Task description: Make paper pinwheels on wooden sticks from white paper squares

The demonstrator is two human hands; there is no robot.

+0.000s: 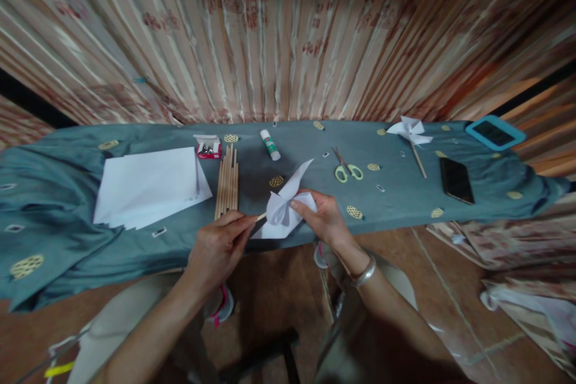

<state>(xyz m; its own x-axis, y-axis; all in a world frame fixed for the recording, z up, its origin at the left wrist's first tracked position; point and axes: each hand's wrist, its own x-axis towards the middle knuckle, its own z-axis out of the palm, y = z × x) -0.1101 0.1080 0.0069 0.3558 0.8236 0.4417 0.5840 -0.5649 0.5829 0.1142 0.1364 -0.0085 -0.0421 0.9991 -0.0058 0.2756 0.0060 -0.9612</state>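
A white paper pinwheel [281,216] is held over the front edge of the cloth-covered table. My right hand [321,216] is closed on its right side, the thumb pressing near the folded centre. My left hand [225,246] pinches a thin wooden stick [261,216], whose tip reaches the left side of the paper. Whether the stick is joined to the paper is hidden by the folds. Just beyond my left hand lies a row of several wooden sticks [228,183]. Green-handled scissors [346,167] lie beyond my right hand.
White paper sheets [148,183] are stacked at left, beside a small red box [209,147] of metal pieces. A glue stick [270,144] lies behind. At right are another pinwheel on a stick [411,131], a dark phone [456,180] and a blue-framed device [495,132].
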